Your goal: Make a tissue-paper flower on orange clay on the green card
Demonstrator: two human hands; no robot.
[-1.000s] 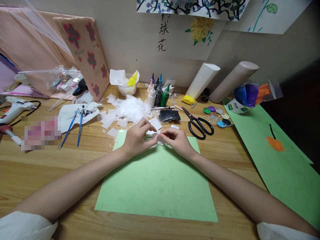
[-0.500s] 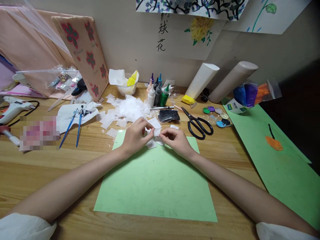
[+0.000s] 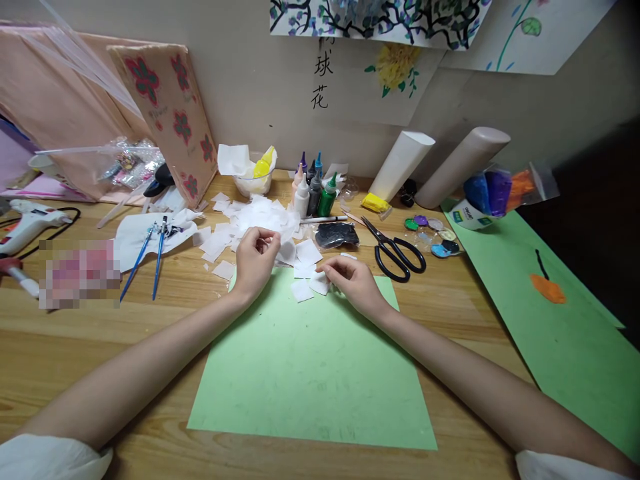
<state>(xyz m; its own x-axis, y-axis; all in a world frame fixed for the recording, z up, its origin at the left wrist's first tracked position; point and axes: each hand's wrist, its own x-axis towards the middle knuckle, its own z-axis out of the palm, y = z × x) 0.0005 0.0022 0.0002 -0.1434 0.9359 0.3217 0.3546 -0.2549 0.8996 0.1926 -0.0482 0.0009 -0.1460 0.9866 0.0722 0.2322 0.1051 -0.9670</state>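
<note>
My left hand (image 3: 257,261) is over the far left corner of a green sheet (image 3: 310,373), beside a pile of white paper pieces (image 3: 257,217). Its thumb and fingers are pinched on a thin white paper piece (image 3: 288,231) that overlaps the pile in view. Over the sheet's far edge is my right hand (image 3: 353,283), its fingers drawn together. Its fingertips are just above a curved white paper piece (image 3: 319,283); whether they grip anything is hidden. Near them lie a square white paper piece (image 3: 302,291) and another white square (image 3: 309,251).
Black-handled scissors (image 3: 393,250) and a black packet (image 3: 337,235) lie beyond my right hand. Several paint bottles (image 3: 327,197) stand behind the pile, near a bowl (image 3: 254,183). Paintbrushes (image 3: 159,257) and a glue gun (image 3: 35,220) are at left. A second green sheet (image 3: 555,333) lies at right.
My left hand has moved left and away from my right hand, toward the pile. The paper pieces between the hands are now more exposed. My right hand has stayed nearly in place.
</note>
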